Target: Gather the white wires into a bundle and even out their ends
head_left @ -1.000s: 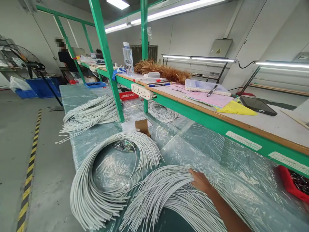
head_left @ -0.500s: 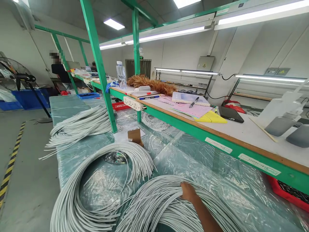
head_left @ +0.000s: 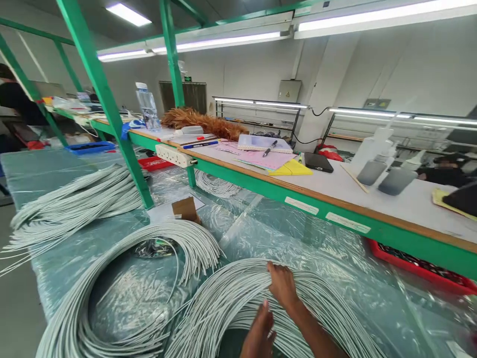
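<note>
In front of me lies a large coil of white cable (head_left: 212,303) on a plastic-covered table (head_left: 268,228). My right hand (head_left: 283,284) rests at the top of this coil, its fingers closed on some of the strands. Just below it, my left hand (head_left: 260,330) is raised over the coil's inner edge, fingers stretched out and holding nothing. Left of both hands is a second cable coil (head_left: 108,258), its cut ends fanned out at the upper right. Farther back on the left sits a third bundle of cable (head_left: 82,194).
A green-framed shelf (head_left: 246,179) runs across above the table, carrying a water bottle (head_left: 148,109), a phone (head_left: 318,162) and squeeze bottles (head_left: 397,179). Under it stand a red tray (head_left: 421,266) and a small cardboard box (head_left: 186,209). Other people are in the background.
My left hand has come into view from below, beside the right one. My right hand stays at the coil's top. The view has swung to the right.
</note>
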Motion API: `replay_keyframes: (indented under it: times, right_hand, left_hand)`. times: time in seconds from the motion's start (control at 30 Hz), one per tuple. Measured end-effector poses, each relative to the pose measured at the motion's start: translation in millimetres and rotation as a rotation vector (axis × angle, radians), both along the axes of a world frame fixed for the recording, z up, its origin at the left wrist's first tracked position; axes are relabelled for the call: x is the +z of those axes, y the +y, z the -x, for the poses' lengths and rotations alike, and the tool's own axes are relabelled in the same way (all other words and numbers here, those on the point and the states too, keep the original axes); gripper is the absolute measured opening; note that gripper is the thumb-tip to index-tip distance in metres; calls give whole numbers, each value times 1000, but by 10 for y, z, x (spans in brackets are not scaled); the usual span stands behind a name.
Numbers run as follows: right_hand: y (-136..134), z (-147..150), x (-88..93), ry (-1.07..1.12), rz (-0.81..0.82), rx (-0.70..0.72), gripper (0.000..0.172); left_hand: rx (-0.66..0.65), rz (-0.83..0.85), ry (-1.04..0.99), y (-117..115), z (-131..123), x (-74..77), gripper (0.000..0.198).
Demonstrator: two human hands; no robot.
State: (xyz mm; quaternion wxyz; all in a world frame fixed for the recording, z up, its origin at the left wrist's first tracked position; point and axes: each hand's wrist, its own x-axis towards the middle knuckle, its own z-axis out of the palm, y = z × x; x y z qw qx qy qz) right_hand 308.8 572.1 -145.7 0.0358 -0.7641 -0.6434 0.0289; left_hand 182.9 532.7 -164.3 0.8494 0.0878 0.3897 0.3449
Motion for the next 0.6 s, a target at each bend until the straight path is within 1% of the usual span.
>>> replay_keyframes:
  times: [0.07, 0.1, 0.17, 0.23, 0.27, 0.33, 0.37, 0.4, 0.43, 0.47, 0.53, 0.6]
  right_hand:
    - [-151, 147, 182, 8, -45, -27, 30]
    - [-233, 216, 268, 17, -65, -36, 30]
    - [-394, 306, 425, 43, -100, -52, 27]
    - [-551, 275, 552, 76, -130, -74, 23]
    - [-635, 202, 597, 95, -144, -88, 22]
    - [-836, -53, 637, 137, -177, -138, 25]
    - [-959, -219, 623, 161, -196, -176, 27]
    - [-1098, -396, 586, 188, -218, -222, 28]
    - [-1250, -572, 527, 217, -238, -272, 29]
    - [-1411, -736, 450, 251, -249, -312, 29]
    - [-1738, -994, 269, 319, -255, -374, 30]
    - [-2042, -1143, 118, 374, -255, -423, 30]
  left_hand:
    - [125, 33, -70, 199, -179, 132, 21]
    - [196, 38, -111, 274, -233, 215, 22]
    - [312, 66, -174, 352, -266, 404, 32]
    - [331, 108, -245, 338, -212, 614, 43]
    - [321, 130, -273, 304, -164, 727, 45]
    - [299, 168, -326, 210, -48, 970, 45]
    - [291, 185, -362, 158, 13, 1098, 46]
    - [314, 224, -417, 107, 73, 1225, 44]
    - [339, 259, -461, 58, 131, 1350, 43]
    - [330, 279, -506, 12, 185, 1466, 41]
    - [271, 267, -610, -67, 279, 1660, 37]
    - [192, 209, -669, -127, 351, 1798, 34]
